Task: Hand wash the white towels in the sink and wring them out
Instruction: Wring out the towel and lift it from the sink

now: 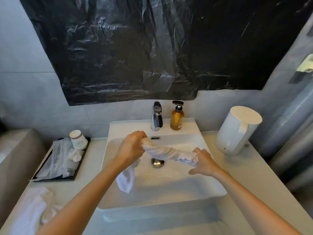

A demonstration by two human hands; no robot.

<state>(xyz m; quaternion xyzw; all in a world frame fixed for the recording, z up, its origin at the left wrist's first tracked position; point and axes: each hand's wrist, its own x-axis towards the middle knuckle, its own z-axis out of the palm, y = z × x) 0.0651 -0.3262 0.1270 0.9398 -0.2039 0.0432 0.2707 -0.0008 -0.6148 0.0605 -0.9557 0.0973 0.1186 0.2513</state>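
Note:
A white towel (165, 152) is twisted into a tight rope above the white sink (171, 195). My left hand (131, 146) grips its left end near the back of the basin. My right hand (204, 161) grips its right end. A loose tail of the same towel (126, 180) hangs below my left wrist into the basin. The drain (157, 162) shows under the twisted part. Another white towel (32, 209) lies crumpled on the counter at the near left.
A chrome tap (156, 117) and an amber soap pump bottle (177, 117) stand behind the basin. A black tray (79, 165) with stacked paper cups (77, 139) and packets sits left. A white kettle (237, 131) stands right. Black plastic sheeting (152, 48) covers the wall.

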